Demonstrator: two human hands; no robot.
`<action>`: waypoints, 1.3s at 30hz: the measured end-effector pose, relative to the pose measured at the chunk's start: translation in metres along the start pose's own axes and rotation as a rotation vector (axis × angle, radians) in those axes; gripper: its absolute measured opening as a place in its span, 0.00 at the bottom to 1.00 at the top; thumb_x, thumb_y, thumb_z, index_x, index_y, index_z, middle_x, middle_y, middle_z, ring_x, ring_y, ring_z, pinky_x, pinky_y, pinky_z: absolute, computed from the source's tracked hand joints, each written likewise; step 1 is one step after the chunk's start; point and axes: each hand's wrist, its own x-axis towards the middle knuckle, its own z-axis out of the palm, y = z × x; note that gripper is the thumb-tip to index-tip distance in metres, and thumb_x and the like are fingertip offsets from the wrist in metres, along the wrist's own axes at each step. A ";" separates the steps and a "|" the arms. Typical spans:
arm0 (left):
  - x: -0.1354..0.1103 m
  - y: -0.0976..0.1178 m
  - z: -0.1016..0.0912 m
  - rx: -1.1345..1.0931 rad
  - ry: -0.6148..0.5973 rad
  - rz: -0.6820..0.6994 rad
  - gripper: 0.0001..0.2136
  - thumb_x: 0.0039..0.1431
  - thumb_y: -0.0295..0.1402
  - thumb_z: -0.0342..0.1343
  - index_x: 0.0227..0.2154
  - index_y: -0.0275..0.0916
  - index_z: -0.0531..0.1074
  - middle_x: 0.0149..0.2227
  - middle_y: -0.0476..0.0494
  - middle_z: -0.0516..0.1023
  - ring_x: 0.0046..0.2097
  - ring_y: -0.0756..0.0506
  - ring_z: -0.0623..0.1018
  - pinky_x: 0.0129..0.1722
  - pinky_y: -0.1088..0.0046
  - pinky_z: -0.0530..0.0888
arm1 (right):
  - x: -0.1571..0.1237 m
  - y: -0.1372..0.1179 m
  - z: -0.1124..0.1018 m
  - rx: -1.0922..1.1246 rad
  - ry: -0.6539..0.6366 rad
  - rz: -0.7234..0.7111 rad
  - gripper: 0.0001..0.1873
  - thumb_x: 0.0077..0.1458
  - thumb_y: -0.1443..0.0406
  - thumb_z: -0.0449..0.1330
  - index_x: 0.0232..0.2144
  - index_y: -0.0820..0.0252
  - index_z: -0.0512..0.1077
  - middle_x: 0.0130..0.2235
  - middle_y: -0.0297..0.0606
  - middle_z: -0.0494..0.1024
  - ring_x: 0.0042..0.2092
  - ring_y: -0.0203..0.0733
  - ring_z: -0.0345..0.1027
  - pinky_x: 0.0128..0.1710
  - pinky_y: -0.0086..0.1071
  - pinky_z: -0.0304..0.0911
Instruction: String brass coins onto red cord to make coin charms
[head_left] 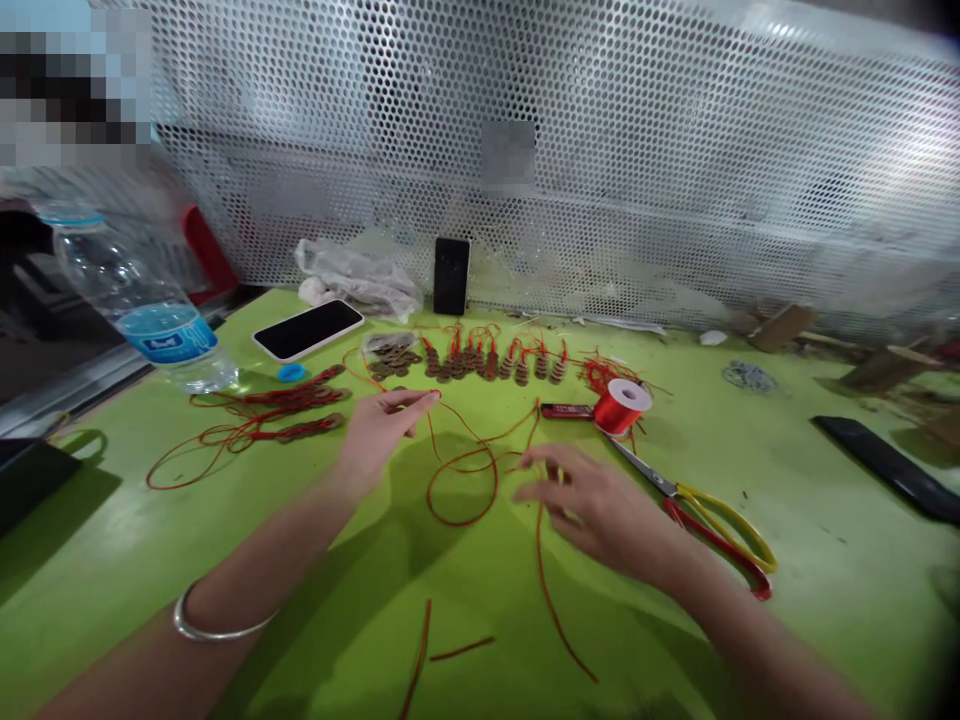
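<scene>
My left hand (382, 428) pinches one end of a red cord (465, 470) between thumb and fingertips, close to a small pile of bronze coins (391, 360). The cord loops across the green table (225, 560) to my right hand (592, 505), whose fingers curl over it; its loose end trails toward me. A row of coin stacks tied with red cord (491, 362) lies just beyond both hands. A silver bangle (214, 625) circles my left wrist.
A red thread spool (621, 405), a lighter (568, 411) and yellow-and-red scissors (705, 515) lie to the right. Tied coin strings (289, 412), a water bottle (146, 300) and its blue cap (291, 373), and two phones (307, 329) (451, 275) sit left and behind. Perforated metal screen at back.
</scene>
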 end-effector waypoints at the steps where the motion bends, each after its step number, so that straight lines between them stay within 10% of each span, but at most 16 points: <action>1: -0.001 0.001 0.000 0.013 -0.011 -0.003 0.16 0.39 0.41 0.66 0.29 0.35 0.78 0.16 0.55 0.65 0.22 0.53 0.62 0.24 0.75 0.59 | -0.009 -0.005 -0.004 0.013 -0.087 -0.078 0.17 0.53 0.74 0.53 0.42 0.53 0.73 0.52 0.40 0.68 0.50 0.44 0.65 0.48 0.39 0.62; 6: -0.005 0.005 0.003 0.035 -0.066 -0.016 0.18 0.40 0.43 0.64 0.32 0.33 0.78 0.16 0.55 0.64 0.22 0.52 0.60 0.24 0.76 0.59 | -0.041 -0.018 -0.011 0.108 -0.311 -0.153 0.08 0.57 0.64 0.57 0.39 0.51 0.73 0.46 0.33 0.73 0.45 0.37 0.66 0.45 0.32 0.63; 15: -0.010 0.001 0.005 0.039 -0.126 -0.003 0.18 0.39 0.45 0.64 0.30 0.35 0.78 0.16 0.55 0.64 0.22 0.52 0.62 0.24 0.76 0.61 | -0.059 -0.025 0.019 -0.133 -0.210 -0.143 0.08 0.53 0.75 0.55 0.34 0.61 0.69 0.37 0.38 0.75 0.37 0.40 0.68 0.36 0.32 0.65; 25: -0.021 -0.004 0.013 0.101 -0.117 0.057 0.18 0.39 0.46 0.63 0.30 0.37 0.79 0.22 0.48 0.74 0.23 0.51 0.64 0.22 0.75 0.60 | 0.027 -0.031 0.018 1.034 0.476 0.331 0.09 0.50 0.65 0.60 0.36 0.60 0.70 0.30 0.35 0.75 0.29 0.33 0.70 0.30 0.27 0.68; 39: -0.037 -0.002 0.019 0.286 -0.138 0.367 0.08 0.50 0.36 0.59 0.30 0.38 0.78 0.30 0.45 0.75 0.31 0.46 0.74 0.28 0.73 0.68 | 0.060 -0.024 0.042 1.423 0.485 0.504 0.19 0.41 0.62 0.67 0.37 0.61 0.72 0.22 0.29 0.74 0.22 0.32 0.70 0.23 0.25 0.67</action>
